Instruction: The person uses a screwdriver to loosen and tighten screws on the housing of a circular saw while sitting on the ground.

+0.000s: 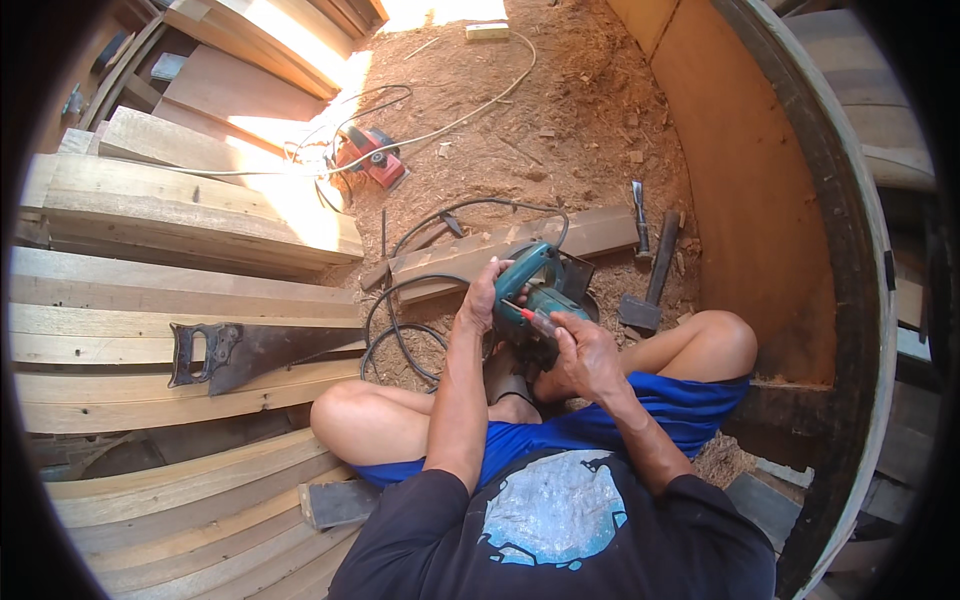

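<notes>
I sit cross-legged with a teal circular saw [525, 265] tilted above my feet. My left hand [481, 297] is closed round its rear handle. In my right hand [590, 357] is a screwdriver [541, 323] with a red and clear handle, its tip against or very near the saw's handle housing. The saw's black cord [395, 325] loops over the floor to the left. My hands and the saw body hide most of its underside. Just beyond it a wooden plank [605, 232] lies on the shavings.
A hand saw [270, 350] rests on stacked timber [110, 320] at the left. To the right are a chisel [641, 225] and a hammer [642, 310], beside a curved wooden panel [770, 200]. A red power tool [375, 160] and a pale extension socket [487, 32] lie farther off.
</notes>
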### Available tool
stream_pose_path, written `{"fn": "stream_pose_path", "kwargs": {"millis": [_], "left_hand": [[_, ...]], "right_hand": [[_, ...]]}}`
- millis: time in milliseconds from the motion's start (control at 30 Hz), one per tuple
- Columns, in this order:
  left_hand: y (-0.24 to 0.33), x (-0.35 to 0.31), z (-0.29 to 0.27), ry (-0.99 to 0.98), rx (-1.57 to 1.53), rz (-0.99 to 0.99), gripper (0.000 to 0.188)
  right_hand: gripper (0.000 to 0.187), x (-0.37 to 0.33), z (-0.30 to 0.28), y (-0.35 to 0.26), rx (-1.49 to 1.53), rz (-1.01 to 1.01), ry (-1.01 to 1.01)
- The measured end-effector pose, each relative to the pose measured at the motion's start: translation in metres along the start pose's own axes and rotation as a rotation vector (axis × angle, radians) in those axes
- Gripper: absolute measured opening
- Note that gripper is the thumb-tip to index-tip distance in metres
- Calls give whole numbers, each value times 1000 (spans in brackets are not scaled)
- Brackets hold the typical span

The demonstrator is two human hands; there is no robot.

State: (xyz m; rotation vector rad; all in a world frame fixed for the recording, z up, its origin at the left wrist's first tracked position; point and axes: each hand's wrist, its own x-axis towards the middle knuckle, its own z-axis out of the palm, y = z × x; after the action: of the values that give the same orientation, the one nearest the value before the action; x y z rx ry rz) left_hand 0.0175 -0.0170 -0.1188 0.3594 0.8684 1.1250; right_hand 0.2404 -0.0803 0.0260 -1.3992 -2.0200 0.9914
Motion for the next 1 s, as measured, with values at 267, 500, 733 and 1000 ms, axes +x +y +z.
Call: {"fn": "stream_pose_path", "kwargs": {"millis": [267, 500, 733, 1000], "left_hand": [[-2, 1, 2, 12, 14, 12, 61], [-5, 1, 2, -9, 10, 26, 72], [-6, 3, 0, 34, -23, 11, 76], [-4, 1, 2, -31, -52, -1, 72]], "right_hand": [[33, 26, -11, -31, 266, 284, -393], [43, 29, -18, -50, -310, -55, -436], [52, 33, -23, -46, -525, -320, -471], [44, 42, -11, -6, -21, 97, -100]]}}
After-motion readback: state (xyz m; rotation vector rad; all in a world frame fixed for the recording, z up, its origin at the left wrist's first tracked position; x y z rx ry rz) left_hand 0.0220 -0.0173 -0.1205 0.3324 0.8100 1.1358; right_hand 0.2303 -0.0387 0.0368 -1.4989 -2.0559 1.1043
